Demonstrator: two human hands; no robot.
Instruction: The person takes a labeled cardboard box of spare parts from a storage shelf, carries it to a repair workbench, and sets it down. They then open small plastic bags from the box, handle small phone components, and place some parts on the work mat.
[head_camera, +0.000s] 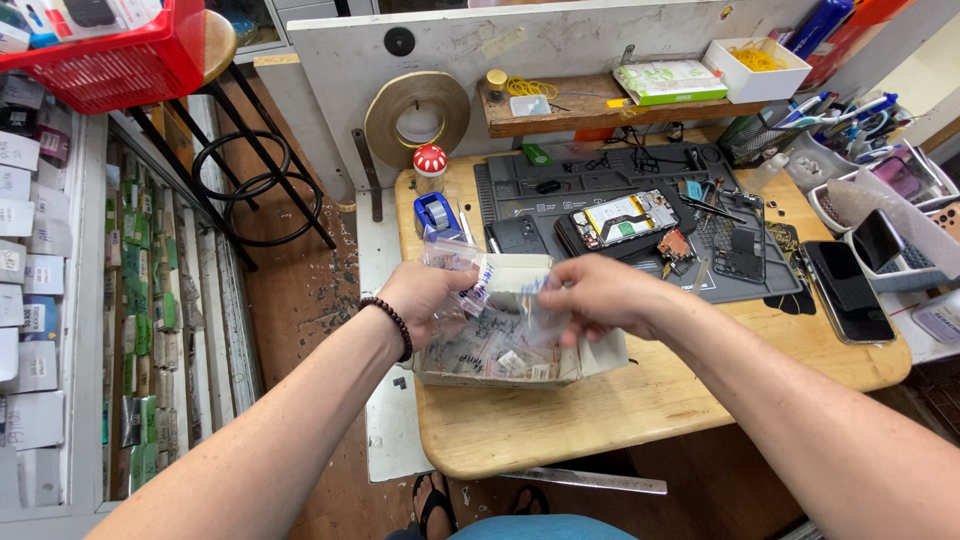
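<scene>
A small white cardboard box (606, 357) full of clear plastic bags with small parts sits at the near left corner of a wooden table (660, 400). My left hand (425, 295), with a dark bead bracelet on its wrist, pinches a clear plastic bag (452, 257) lifted above the box. My right hand (590, 295) reaches into the box from the right, its fingers closed on the clear bags (500, 345) inside.
Behind the box a dark work mat (600, 175) carries an opened phone (622, 218), a phone back cover (517, 235) and small tools. A black phone (848, 290) lies at right. A tape dispenser (435, 213), tape roll (416, 118), shelf and pen holder stand behind. A stool stands at left.
</scene>
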